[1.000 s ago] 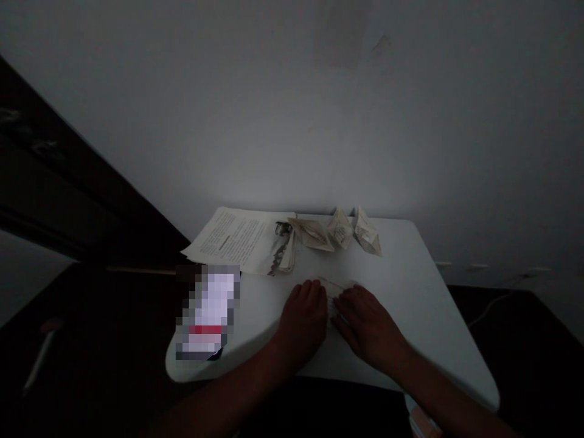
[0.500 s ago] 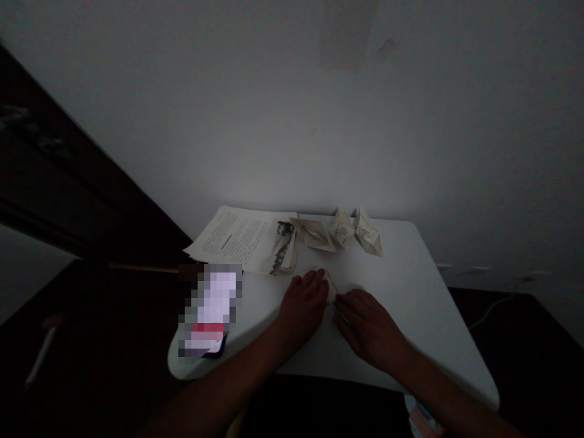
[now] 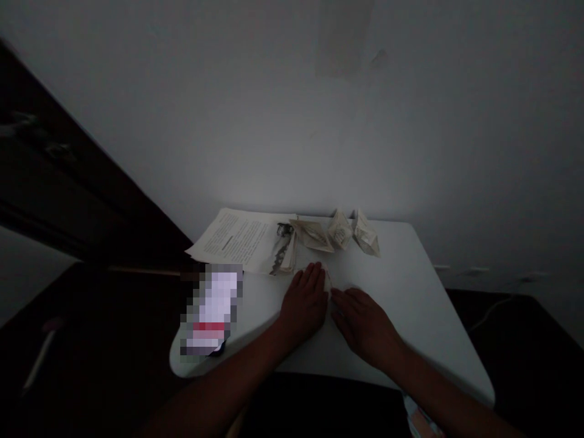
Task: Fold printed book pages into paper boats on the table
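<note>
A small piece of folded paper point(image 3: 327, 283) lies on the white table, mostly hidden under my left hand. My left hand point(image 3: 306, 298) rests flat over it, fingers stretched out and pointing away from me. At the paper's right edge is my right hand point(image 3: 360, 319), its fingers bent and close together, the fingertips touching the edge. Its thumb sits lower, nearer to me. Beyond the hands stand three folded paper shapes: a wide, boat-like one point(image 3: 312, 235), a middle one point(image 3: 340, 230) and a right one point(image 3: 366, 234). Dim light blurs the paper's details.
Printed sheets point(image 3: 241, 237) lie at the table's back left. A phone point(image 3: 212, 310) with a lit, pixelated screen is at the left edge. The white table point(image 3: 424, 316) meets a grey wall point(image 3: 274, 121). A dark door point(image 3: 68, 164) stands left; a cable point(image 3: 493, 311) runs at right.
My left fingers have straightened and reach slightly farther over the folded paper. My right hand has shifted a little left along with the paper's edge. The view has moved slightly.
</note>
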Action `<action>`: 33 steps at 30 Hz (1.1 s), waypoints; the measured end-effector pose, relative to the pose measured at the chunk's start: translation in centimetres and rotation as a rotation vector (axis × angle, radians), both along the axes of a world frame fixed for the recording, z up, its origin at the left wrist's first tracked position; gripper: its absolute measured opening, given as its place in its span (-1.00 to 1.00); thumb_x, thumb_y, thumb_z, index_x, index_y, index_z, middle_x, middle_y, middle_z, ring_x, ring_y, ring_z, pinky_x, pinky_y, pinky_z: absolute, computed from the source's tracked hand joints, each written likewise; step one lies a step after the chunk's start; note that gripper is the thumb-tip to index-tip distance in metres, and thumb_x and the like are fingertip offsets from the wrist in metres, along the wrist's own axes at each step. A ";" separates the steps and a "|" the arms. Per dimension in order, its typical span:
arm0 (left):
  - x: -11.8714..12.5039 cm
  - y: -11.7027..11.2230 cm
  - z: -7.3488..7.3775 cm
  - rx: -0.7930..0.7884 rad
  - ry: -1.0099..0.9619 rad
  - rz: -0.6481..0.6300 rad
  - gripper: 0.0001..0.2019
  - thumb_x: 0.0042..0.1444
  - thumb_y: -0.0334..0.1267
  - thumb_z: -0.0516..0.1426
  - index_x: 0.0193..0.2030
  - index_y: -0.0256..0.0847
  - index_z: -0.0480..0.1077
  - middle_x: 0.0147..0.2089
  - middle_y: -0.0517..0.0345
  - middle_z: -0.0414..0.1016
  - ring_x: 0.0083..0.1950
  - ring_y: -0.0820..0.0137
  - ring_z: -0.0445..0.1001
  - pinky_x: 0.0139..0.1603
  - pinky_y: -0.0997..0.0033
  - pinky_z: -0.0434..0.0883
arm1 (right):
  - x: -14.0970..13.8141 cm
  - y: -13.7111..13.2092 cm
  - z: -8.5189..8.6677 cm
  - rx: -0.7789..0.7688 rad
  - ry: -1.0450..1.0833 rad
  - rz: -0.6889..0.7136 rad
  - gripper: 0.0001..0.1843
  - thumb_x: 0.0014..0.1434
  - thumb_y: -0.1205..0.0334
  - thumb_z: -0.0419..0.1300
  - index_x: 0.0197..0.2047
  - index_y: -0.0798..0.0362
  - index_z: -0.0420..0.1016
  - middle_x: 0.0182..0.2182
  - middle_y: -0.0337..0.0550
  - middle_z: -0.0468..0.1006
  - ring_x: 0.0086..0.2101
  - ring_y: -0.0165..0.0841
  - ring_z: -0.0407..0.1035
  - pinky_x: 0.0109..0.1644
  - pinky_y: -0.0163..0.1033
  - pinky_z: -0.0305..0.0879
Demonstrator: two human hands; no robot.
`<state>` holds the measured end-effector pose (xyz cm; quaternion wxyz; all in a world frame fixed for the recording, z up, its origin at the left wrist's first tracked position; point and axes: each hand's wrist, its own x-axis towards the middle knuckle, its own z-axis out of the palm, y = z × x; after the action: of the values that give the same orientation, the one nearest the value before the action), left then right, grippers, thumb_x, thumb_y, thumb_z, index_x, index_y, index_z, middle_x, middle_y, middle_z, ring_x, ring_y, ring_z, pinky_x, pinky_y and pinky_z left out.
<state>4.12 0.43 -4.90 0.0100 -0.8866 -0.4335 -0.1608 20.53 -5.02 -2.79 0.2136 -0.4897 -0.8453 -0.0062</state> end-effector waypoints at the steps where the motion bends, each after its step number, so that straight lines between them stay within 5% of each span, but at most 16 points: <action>1: 0.0 0.0 0.1 0.002 0.002 -0.001 -0.55 0.23 -0.27 -0.13 0.22 -0.38 0.10 0.31 -0.14 0.06 0.33 0.22 0.01 0.25 0.11 0.12 | -0.1 0.2 0.0 0.002 -0.005 -0.009 -0.67 0.20 0.27 0.04 0.02 0.12 0.36 -0.05 0.01 0.49 -0.11 -0.21 0.36 0.01 -0.04 0.31; 24: 0.0 -0.2 -0.2 0.008 0.024 0.008 -0.55 0.24 -0.28 -0.14 0.25 -0.35 0.07 0.31 -0.10 0.05 0.34 0.23 -0.01 0.28 0.15 0.05 | -1.4 3.9 -0.5 0.036 -0.186 -0.065 -0.66 0.09 0.43 0.04 -0.04 0.18 0.36 0.01 0.06 0.42 -0.25 -0.20 0.29 -0.08 -0.07 0.25; 33: -0.2 -0.2 0.1 -0.044 -0.009 -0.038 -0.53 0.22 -0.26 -0.11 0.26 -0.32 0.04 0.31 -0.04 0.07 0.34 0.25 -0.01 0.28 0.16 0.02 | -1.7 4.0 0.6 -0.008 -0.269 -0.094 -0.65 0.08 0.40 0.08 -0.02 0.20 0.36 -0.01 0.01 0.43 -0.21 -0.23 0.27 -0.08 -0.14 0.20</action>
<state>3.92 0.26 -4.80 -0.0145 -0.8939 -0.4201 -0.1554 18.87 -1.00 -2.15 0.0960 -0.5246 -0.8423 -0.0784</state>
